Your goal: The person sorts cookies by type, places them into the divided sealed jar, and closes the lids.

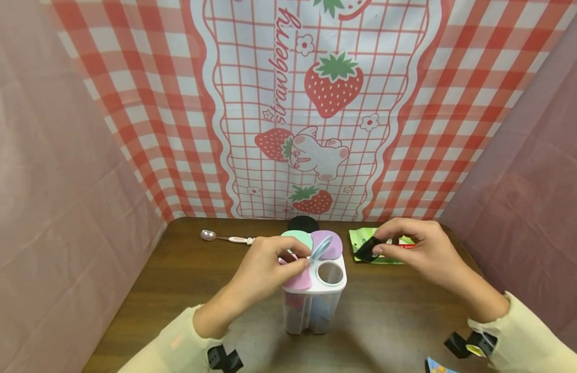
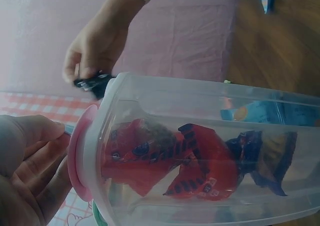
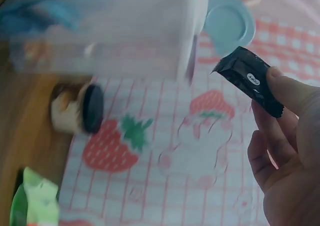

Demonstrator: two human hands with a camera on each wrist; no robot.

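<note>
A clear storage container (image 1: 295,316) with a white top stands on the table, its coloured lids pink, mint, purple and light blue. My left hand (image 1: 265,261) pinches the light blue lid (image 1: 321,247) and holds it tilted up beside a round opening (image 1: 330,282). To the right of the container, my right hand (image 1: 423,248) grips a small black wrapped packet (image 3: 250,81) between thumb and fingers, at about the height of the container's top. Red packets (image 2: 145,156) and a blue packet (image 2: 262,111) show through the container's walls.
Behind the container is a jar with a black lid (image 1: 303,223). A spoon with a white handle (image 1: 239,240) lies at the back left, a green bag (image 1: 358,237) at the back right. Another blue packet (image 1: 438,367) lies near the front right. Cloth walls surround the table.
</note>
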